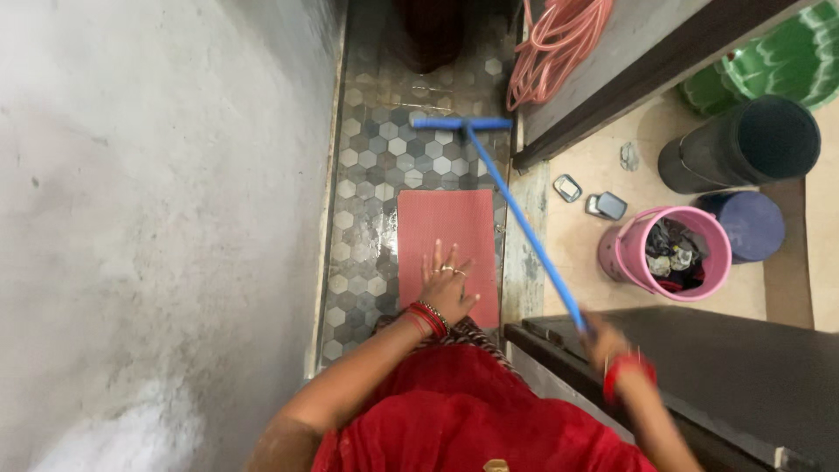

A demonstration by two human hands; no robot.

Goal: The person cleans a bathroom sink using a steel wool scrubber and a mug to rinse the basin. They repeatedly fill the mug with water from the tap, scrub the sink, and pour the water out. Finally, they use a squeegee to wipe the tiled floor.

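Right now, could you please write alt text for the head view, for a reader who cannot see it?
Seen from above, a person's right hand grips a blue floor wiper whose head rests on wet hexagon tiles, while the left hand is spread open above a red mat. A pink bucket stands to the right, beyond a doorway.

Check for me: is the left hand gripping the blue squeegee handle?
No. The left hand lies spread above the red mat, while the right hand holds the blue squeegee handle.

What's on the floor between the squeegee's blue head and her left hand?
In the head view, wet hexagon-tiled floor, then the red mat under the left hand; the squeegee head lies beyond.
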